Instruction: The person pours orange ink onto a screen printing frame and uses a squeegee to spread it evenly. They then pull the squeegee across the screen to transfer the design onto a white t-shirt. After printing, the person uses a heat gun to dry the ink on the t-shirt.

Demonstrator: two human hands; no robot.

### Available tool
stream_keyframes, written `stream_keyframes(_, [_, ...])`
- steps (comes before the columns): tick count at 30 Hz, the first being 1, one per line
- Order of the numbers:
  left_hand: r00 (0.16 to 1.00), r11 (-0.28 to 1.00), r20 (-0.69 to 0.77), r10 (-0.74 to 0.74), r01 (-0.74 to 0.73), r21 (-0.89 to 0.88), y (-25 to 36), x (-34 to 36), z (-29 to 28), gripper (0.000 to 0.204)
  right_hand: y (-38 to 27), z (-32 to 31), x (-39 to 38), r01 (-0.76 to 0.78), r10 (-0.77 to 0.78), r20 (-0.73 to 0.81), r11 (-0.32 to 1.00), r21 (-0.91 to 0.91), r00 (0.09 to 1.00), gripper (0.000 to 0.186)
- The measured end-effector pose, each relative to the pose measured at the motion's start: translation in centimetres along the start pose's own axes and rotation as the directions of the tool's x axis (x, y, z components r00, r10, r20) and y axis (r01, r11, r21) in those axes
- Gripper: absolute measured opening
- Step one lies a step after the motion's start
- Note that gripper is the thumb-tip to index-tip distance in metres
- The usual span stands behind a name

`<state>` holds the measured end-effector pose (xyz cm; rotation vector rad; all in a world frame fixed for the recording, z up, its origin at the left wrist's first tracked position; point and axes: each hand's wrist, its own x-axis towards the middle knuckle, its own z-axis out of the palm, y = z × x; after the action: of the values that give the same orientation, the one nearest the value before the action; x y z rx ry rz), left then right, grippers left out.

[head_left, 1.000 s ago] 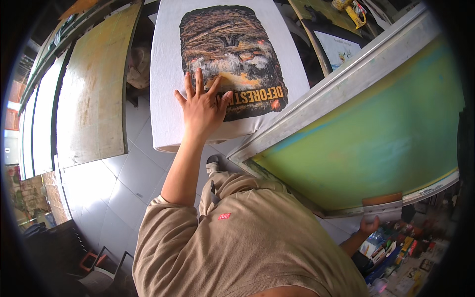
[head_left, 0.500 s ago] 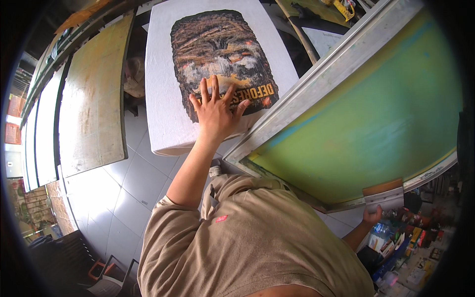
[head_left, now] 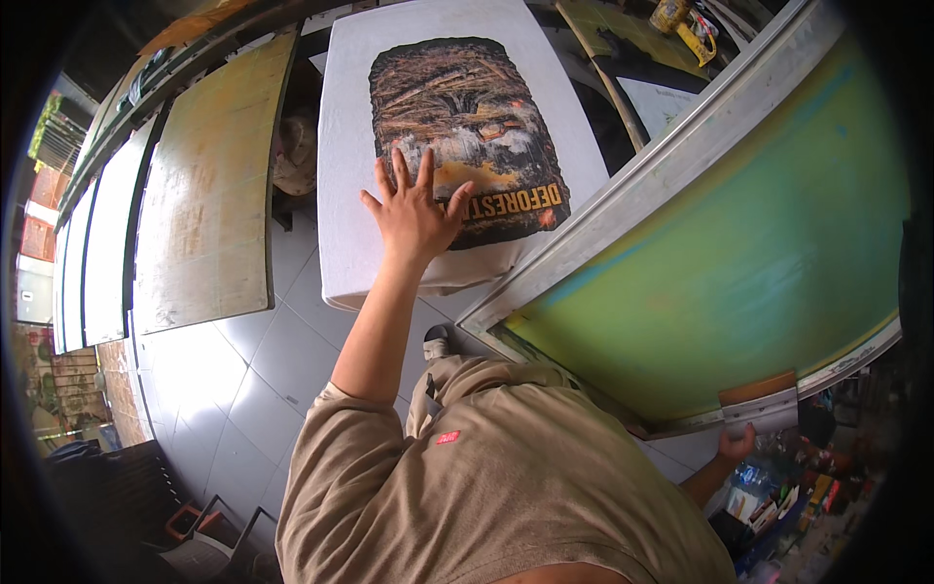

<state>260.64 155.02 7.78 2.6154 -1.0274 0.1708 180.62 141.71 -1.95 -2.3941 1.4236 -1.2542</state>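
Observation:
A white fabric piece (head_left: 574, 117) lies on a board in the upper middle, bearing a dark printed picture (head_left: 457, 78) with orange lettering. My left hand (head_left: 413, 219) rests palm down on the lower left of the print, fingers spread. Low on the right, my right hand (head_left: 739, 443) is closed on a squeegee (head_left: 758, 401) with a brown blade and metal holder. The squeegee is against the lower bar of a metal-framed screen (head_left: 700, 273) with green mesh, tilted beside the fabric.
Several printing boards (head_left: 209, 185) run along the left above a tiled floor (head_left: 233, 409). A yellow tool (head_left: 693, 39) lies at the upper right. Cluttered supplies (head_left: 778, 496) fill the lower right. Dark chair-like metal frames (head_left: 229, 545) stand at the lower left.
My left hand has shifted across the print, to the right and then back leftward, still spread. My right hand stays on the squeegee. The view has swayed slightly.

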Motion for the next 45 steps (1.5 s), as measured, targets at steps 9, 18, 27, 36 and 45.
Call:
stream_keyframes(9, [0.984, 0.99, 0.132, -0.118, 0.107, 0.087, -1.3, 1.7, -0.3, 0.077, -0.4, 0.9, -0.1, 0.003, 0.002, -0.061, 0.996, 0.088, 0.998, 0.055])
stream_keyframes(18, [0.999, 0.996, 0.03, -0.019, 0.021, -0.085, 0.7, 4.4, -0.1, 0.088, 1.3, 0.4, 0.1, 0.033, -0.034, 0.022, 0.999, 0.035, 0.999, 0.055])
stream_keyframes(27, [0.969, 0.829, 0.128, 0.21, -0.107, -0.549, 6.3, 5.7, -0.7, 0.068, -2.4, 2.6, -0.6, -0.024, 0.025, -0.007, 0.988, 0.152, 1.0, 0.052])
stream_keyframes(36, [0.591, -0.062, 0.154, 0.792, 0.328, -0.943, 12.9, 2.7, -1.5, 0.057, -8.2, 1.6, -5.1, -0.263, 0.263, -0.032, 0.965, -0.017, 0.964, 0.028])
stream_keyframes(45, [0.326, 0.02, 0.174, 0.929, 0.425, -0.905, 23.0, -0.7, 0.3, 0.049, -21.8, -2.4, -15.8, -0.347, 0.866, 0.07, 0.123, 0.93, 0.496, 0.033])
